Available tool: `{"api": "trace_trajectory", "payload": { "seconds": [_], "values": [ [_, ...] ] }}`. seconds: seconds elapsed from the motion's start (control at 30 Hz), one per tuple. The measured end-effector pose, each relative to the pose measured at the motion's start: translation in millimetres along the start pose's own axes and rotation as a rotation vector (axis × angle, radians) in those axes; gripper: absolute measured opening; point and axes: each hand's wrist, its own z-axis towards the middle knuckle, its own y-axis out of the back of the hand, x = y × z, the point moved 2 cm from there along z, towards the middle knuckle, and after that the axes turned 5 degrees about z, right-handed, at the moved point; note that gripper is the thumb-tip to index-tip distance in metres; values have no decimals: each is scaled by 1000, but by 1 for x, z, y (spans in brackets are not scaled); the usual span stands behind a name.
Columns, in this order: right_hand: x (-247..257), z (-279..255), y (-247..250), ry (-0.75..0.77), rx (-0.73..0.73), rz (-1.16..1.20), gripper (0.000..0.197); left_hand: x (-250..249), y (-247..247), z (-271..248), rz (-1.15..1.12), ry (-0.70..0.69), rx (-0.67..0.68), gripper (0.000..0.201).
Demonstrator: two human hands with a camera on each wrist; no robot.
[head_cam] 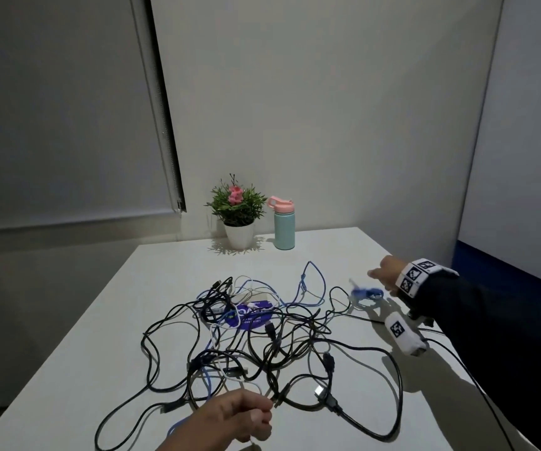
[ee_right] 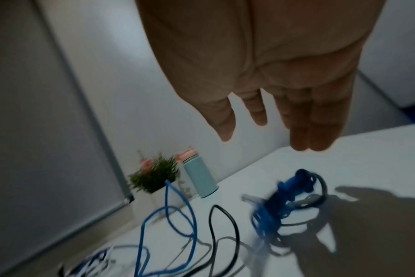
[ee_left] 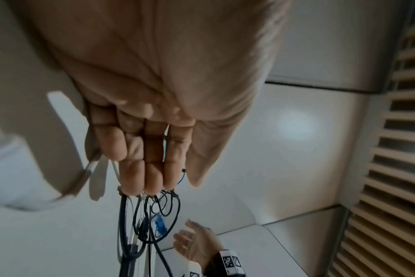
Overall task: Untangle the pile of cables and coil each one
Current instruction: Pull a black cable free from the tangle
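Cables point(head_cam: 262, 336) lay heaped mid-desk point(head_cam: 100, 369): limp, light, prone to snagging; best taken near a plug. Left hand point(head_cam: 230, 418) pinched a white cable point(head_cam: 246, 384) at the near edge. Right hand point(ee_right: 272, 84) hung open-fingered above a blurred blue coil point(ee_right: 289, 193).

Potted plant point(head_cam: 237, 212) beside bottle point(head_cam: 284, 225) (pink-capped)

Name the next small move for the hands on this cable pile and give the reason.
Probably draw the white cable slowly toward the near table edge. The left hand pinches it at the front of the tangled pile, while the right hand hangs open beside the coiled blue cable, so it looks free to hold down the black cables that cross the white one.
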Motion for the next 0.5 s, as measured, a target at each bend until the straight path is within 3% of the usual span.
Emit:
{"api": "trace_trajectory", "payload": {
  "seconds": [0.07, 0.2, 0.27, 0.37, 0.5],
  "values": [
    [20, 1, -8, 95, 13, -132, 35, 5, 6, 3, -22, -24, -8, 43],
    [33, 0, -42, 139, 295, -420, 20, 15, 9, 7, -24, -9, 53, 37],
    [25, 0, -63, 125, 376, -512, 27, 19, 10, 10, -42, -2, 61, 39],
    [27, -2, -80, 126, 370, -515, 45, 23, 10, 12, -61, 7, 52, 40],
    [36, 3, -89, 75, 438, -296, 69, 23, 7, 11, -79, -3, 63, 40]
  ]
}}
